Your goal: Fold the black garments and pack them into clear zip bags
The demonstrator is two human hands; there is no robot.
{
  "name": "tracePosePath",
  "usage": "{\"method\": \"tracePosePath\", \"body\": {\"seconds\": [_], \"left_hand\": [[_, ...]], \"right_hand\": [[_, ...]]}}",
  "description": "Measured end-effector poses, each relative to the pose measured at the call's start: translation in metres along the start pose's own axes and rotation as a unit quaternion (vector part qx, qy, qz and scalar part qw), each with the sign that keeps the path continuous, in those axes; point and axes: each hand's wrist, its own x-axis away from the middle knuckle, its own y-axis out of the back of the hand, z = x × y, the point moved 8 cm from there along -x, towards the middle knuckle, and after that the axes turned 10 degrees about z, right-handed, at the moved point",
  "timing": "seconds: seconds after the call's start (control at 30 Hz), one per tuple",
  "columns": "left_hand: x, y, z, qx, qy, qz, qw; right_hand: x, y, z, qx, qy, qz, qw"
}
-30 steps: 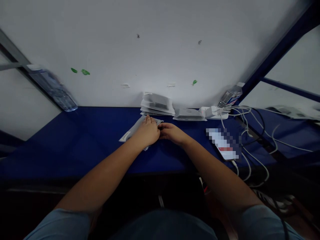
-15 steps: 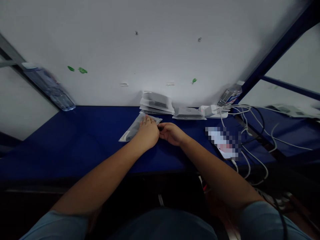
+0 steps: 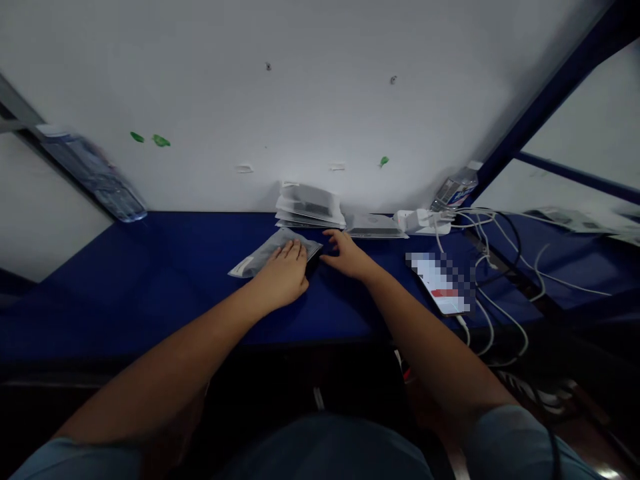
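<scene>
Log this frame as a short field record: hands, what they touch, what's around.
left hand: flat, palm down on the pouch
right hand: open, fingers spread, just right of the pouch; contact cannot be told
pouch: grey, flat on the blue table, white label at its left end
stack: more pouches piled against the wall, behind the hands
single pouch: right of the stack
power strip: white, cables trailing right
bottle: by the blue post
phone: on the table, right of the right hand
</scene>
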Motion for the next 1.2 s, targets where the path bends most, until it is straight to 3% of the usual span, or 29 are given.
{"method": "tracePosePath", "body": {"seconds": [0.13, 0.23, 0.5, 0.67, 0.8, 0.87, 1.03, 1.2], "left_hand": [[0.011, -0.001, 0.008, 0.007, -0.117, 0.035, 0.993], [0.020, 0.000, 0.015, 0.026, -0.148, 0.038, 0.988], [0.052, -0.012, 0.042, 0.012, -0.042, -0.027, 0.999], [0.055, -0.015, 0.040, 0.026, -0.117, -0.002, 0.993], [0.041, -0.009, 0.025, 0.031, -0.207, -0.012, 0.978], [0.035, -0.007, 0.023, 0.041, -0.221, -0.035, 0.974], [0.028, -0.023, 0.048, 0.085, -0.114, -0.057, 0.988], [0.029, -0.033, 0.058, 0.096, -0.050, -0.059, 0.992]], "right_hand": [[0.004, -0.013, 0.017, 0.089, 0.095, 0.084, 0.988], [0.002, -0.026, 0.027, 0.110, 0.124, 0.128, 0.978], [0.005, -0.039, 0.045, 0.121, 0.147, 0.158, 0.969], [0.027, -0.035, 0.054, 0.097, 0.108, 0.230, 0.962], [0.042, -0.017, 0.039, 0.131, 0.044, 0.248, 0.959], [0.049, -0.010, 0.030, 0.130, 0.026, 0.250, 0.959], [0.059, -0.002, 0.018, 0.114, -0.001, 0.219, 0.969], [0.057, -0.001, 0.017, 0.197, -0.002, 0.162, 0.967]]}}
